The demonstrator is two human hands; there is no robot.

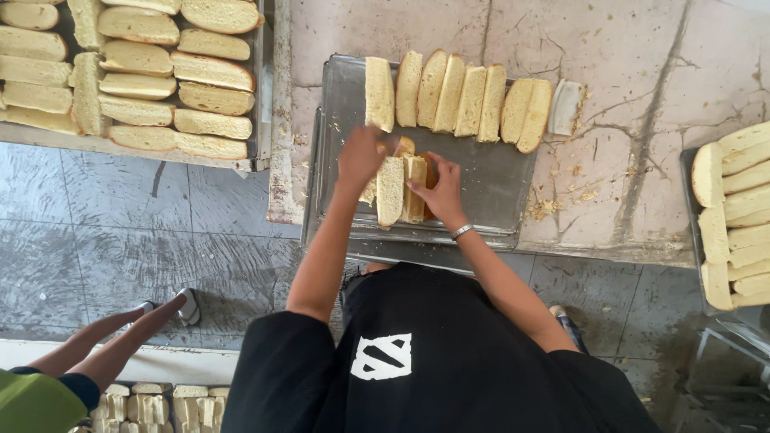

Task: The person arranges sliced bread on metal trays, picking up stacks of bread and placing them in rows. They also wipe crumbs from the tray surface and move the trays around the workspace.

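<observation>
On the metal tray (497,192), near its front edge, both hands close on upright bread slices (399,188); left hand (361,156) grips 1 end; right hand (437,188) pinches the other.

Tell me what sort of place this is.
Probably a bakery's work area. Both hands, left hand and right hand, handle bread slices on a metal tray, more slices stand in a row, and another full tray sits nearby.
</observation>
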